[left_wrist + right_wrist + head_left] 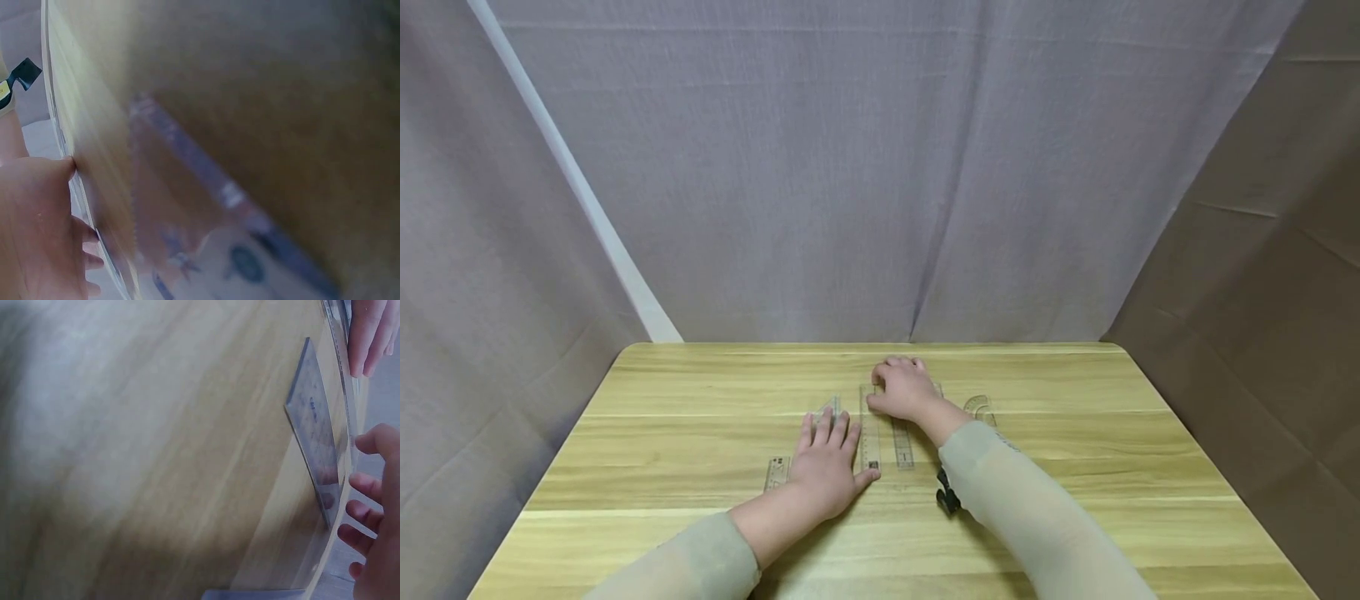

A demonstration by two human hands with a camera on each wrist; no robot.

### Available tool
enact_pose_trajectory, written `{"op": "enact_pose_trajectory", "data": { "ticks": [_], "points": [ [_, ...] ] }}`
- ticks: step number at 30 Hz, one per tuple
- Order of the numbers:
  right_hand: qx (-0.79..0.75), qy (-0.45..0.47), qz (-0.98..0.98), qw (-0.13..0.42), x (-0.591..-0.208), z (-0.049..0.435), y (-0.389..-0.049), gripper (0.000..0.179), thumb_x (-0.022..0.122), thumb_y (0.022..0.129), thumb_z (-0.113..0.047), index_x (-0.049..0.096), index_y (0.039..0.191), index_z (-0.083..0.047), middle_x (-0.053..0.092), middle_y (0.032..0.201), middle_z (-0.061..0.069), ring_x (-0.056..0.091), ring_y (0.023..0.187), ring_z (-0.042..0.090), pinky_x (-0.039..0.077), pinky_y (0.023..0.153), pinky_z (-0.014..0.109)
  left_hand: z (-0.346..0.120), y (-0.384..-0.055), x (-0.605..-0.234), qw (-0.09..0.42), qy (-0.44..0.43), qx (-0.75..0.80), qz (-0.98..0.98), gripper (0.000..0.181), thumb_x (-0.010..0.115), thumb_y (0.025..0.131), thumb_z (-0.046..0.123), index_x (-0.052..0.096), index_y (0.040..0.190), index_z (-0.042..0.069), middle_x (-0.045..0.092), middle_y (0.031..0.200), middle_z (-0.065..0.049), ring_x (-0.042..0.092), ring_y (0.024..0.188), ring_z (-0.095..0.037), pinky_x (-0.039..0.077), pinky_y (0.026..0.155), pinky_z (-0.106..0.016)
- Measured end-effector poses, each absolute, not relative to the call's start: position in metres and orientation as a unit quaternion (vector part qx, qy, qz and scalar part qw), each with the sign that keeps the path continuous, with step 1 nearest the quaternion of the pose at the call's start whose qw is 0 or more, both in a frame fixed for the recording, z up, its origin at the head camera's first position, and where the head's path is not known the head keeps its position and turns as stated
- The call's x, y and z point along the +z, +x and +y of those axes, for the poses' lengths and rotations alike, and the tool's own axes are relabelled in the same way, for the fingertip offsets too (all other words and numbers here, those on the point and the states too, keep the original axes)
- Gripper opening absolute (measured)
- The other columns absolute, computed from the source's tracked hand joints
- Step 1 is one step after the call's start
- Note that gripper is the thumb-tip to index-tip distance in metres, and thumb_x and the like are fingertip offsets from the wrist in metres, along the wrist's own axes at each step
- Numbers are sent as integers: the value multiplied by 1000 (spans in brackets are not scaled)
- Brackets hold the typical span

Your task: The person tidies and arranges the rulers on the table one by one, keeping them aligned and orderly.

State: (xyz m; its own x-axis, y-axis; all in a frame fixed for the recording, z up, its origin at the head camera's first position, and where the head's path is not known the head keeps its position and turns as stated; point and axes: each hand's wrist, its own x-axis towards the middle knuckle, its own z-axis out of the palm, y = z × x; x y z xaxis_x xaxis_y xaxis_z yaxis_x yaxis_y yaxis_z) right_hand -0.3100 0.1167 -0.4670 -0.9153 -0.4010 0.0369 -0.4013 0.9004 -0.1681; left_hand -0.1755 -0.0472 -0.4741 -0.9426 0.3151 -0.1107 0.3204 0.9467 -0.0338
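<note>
A clear straight ruler lies lengthwise on the table between both hands. Flat on the tabletop, my left hand has its fingers spread and its thumb touching the ruler's near end. My right hand is at the far end, thumb and index fingertips apart at the ruler, fingers loosely bent. Beneath the right hand, a clear marked piece is partly hidden; the right wrist view shows a clear angular plate beside the fingers. A clear set square shows its tip beyond the left fingers.
Left of the left hand, another clear marked piece is partly covered. A clear protractor lies right of the right wrist. The wooden table ends at grey curtains behind and at the sides.
</note>
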Motion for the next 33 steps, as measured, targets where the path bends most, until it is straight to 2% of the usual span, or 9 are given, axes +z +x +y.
{"op": "enact_pose_trajectory", "data": {
  "ticks": [7,12,14,21,27,33],
  "points": [
    [129,185,-974,14,-464,120,-309,27,67,82,-44,65,97,-21,62,102,-5,57,102,19,38,94,40,-46,-173,-473,51,163,-24,985,85,32,95,72,28,158,16,21,164,-10,8,151,-36,2,119,-57],
    [188,157,-970,3,-465,123,-309,27,69,85,-42,65,99,-19,62,94,-6,58,90,16,40,92,40,-46,-172,-472,47,164,-30,985,84,31,95,73,26,158,17,20,164,-10,7,151,-36,2,119,-57],
    [218,145,-965,-8,-465,124,-309,28,70,87,-41,65,102,-18,63,92,-5,57,86,16,42,90,40,-46,-173,-472,45,165,-33,985,84,30,95,73,25,159,17,20,164,-10,7,151,-36,2,120,-57],
    [343,109,-932,-46,-466,125,-306,31,73,87,-31,61,108,-11,59,85,1,55,71,16,48,67,32,-45,-173,-473,41,166,-41,984,87,30,95,73,21,159,16,20,164,-10,7,151,-36,2,120,-56],
    [426,85,-898,-71,-467,122,-304,29,72,89,-23,58,110,-7,58,80,2,54,65,15,48,58,28,-45,-173,-475,31,166,-37,985,88,31,94,73,22,159,14,22,163,-11,10,151,-36,4,120,-57],
    [530,70,-838,-111,-473,122,-305,30,69,91,-10,52,115,-2,65,78,6,60,60,15,54,55,28,-45,-173,-475,24,166,-30,985,89,34,94,73,23,159,13,23,163,-12,11,150,-36,4,119,-57]
  ]
}}
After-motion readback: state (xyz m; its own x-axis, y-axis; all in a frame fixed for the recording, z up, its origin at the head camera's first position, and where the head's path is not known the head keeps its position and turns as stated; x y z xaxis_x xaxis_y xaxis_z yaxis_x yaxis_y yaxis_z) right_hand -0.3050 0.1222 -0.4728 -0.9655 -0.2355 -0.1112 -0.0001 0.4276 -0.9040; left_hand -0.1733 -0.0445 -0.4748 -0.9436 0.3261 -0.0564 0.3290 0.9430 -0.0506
